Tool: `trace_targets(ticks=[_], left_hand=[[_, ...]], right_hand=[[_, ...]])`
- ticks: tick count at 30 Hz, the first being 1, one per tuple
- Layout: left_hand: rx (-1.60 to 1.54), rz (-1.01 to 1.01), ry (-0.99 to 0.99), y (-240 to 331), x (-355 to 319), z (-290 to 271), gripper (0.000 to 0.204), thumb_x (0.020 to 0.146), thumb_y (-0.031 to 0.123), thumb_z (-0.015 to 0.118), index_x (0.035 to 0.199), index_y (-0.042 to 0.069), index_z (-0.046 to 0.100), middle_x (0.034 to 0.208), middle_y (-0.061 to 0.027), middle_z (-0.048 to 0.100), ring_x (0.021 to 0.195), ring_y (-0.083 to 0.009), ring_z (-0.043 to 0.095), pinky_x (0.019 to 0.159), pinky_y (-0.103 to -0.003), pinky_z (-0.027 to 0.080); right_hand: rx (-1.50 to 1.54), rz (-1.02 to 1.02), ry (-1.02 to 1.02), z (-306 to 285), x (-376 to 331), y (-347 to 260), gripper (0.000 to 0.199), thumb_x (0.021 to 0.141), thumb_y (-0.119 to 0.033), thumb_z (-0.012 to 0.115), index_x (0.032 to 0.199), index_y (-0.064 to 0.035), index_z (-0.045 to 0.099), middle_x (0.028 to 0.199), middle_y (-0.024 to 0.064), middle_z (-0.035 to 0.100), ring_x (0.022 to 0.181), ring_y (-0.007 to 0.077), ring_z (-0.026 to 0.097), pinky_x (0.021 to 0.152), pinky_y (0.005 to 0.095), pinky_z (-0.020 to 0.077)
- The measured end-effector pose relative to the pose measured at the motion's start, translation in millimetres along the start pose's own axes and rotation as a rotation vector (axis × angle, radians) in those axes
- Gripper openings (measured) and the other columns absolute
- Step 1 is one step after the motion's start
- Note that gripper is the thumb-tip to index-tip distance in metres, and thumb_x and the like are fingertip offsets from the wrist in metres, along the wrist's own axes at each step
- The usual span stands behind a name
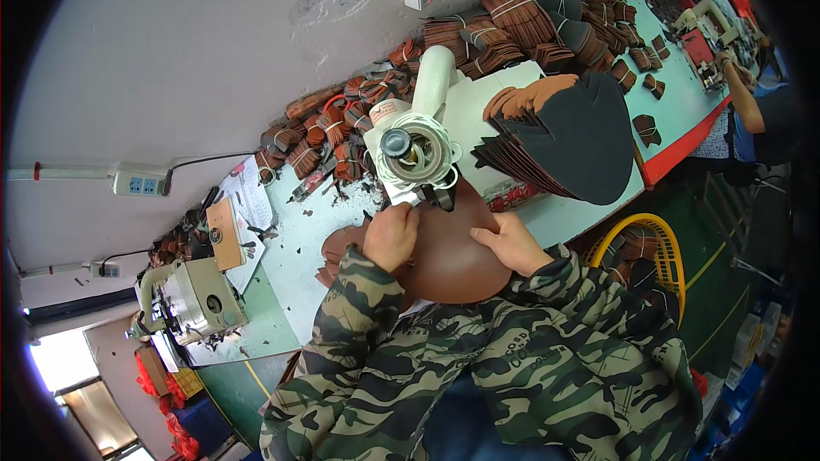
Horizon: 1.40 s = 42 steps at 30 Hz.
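Observation:
A large brown leather piece (pixel 457 260) with a rounded edge lies in front of a cream leather-working machine (pixel 437 81), its far end under the machine's head. My left hand (pixel 391 237) is closed at the piece's left side, close below the head; its fingertips are partly hidden. On the right side my right hand (pixel 515 244) grips the piece, thumb on top and fingers underneath. More brown leather pieces (pixel 338 254) lie left of my left hand. To the right of the machine rests a fanned stack of dark grey and brown pieces (pixel 589 141).
Tied bundles of leather pieces (pixel 512 13) crowd the table's wall side. A second machine (pixel 201 303) stands at the left. On the floor at right is a yellow basket (pixel 681 269) holding leather pieces. Another person's arm (pixel 745 102) is at a machine (pixel 702 55) far right.

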<state>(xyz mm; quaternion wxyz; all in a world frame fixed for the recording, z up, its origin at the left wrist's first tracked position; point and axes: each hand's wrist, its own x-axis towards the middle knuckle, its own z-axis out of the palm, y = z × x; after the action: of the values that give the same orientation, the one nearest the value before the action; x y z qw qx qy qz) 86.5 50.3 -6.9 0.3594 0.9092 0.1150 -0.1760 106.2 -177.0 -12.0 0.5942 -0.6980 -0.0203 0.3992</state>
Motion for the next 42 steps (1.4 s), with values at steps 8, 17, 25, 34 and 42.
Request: trace_targets(ticks=[8, 17, 25, 34, 42], left_hand=[[-0.454, -0.100, -0.296, -10, 20, -30, 0.024, 0.093, 0.020, 0.047, 0.089, 0.000, 0.058, 0.063, -0.0153, 0.059, 0.052, -0.0293, 0.059, 0.051, -0.042, 0.047], [0.707, -0.119, -0.073, -150, -36, 8, 0.036, 0.076, 0.028, 0.069, 0.106, 0.012, 0.056, 0.101, -0.0110, 0.063, 0.085, -0.0334, 0.063, 0.066, -0.045, 0.052], [0.616, 0.006, 0.097, -160, -48, 16, 0.023, 0.083, 0.025, 0.061, 0.102, 0.014, 0.053, 0.091, -0.0118, 0.063, 0.073, -0.0363, 0.064, 0.063, -0.047, 0.052], [-0.257, 0.305, -0.579, 18, -55, -52, 0.018, 0.087, 0.012, 0.058, 0.100, 0.001, 0.063, 0.082, -0.0184, 0.064, 0.075, -0.0351, 0.063, 0.069, -0.036, 0.049], [0.005, -0.029, 0.042, 0, -26, 1, 0.025, 0.092, 0.022, 0.049, 0.103, 0.002, 0.060, 0.078, -0.0233, 0.063, 0.074, -0.0429, 0.062, 0.068, -0.048, 0.049]], right_hand=[[0.079, -0.231, -0.223, -2, -54, -28, 0.033, 0.093, -0.023, 0.055, 0.112, 0.0035, 0.056, 0.105, 0.0070, 0.064, 0.084, 0.0168, 0.061, 0.078, 0.0324, 0.0486], [-1.038, -0.554, 0.726, -103, -83, -91, 0.039, 0.078, 0.000, 0.059, 0.117, 0.0008, 0.056, 0.128, 0.0184, 0.052, 0.122, 0.0370, 0.046, 0.104, 0.0430, 0.0340], [-0.549, -0.695, 0.352, -33, -64, -70, 0.038, 0.075, -0.008, 0.070, 0.111, -0.0002, 0.061, 0.106, 0.0163, 0.063, 0.097, 0.0303, 0.061, 0.086, 0.0363, 0.0483], [-0.312, -0.235, -0.401, -33, -29, -14, 0.085, 0.074, -0.024, 0.076, 0.140, 0.0011, 0.030, 0.142, 0.0209, 0.038, 0.129, 0.0282, 0.041, 0.106, 0.0356, 0.0335], [0.046, -0.043, -0.008, -2, -6, 12, 0.024, 0.090, -0.014, 0.055, 0.102, 0.0045, 0.063, 0.085, 0.0075, 0.067, 0.076, 0.0116, 0.060, 0.071, 0.0281, 0.0476]])
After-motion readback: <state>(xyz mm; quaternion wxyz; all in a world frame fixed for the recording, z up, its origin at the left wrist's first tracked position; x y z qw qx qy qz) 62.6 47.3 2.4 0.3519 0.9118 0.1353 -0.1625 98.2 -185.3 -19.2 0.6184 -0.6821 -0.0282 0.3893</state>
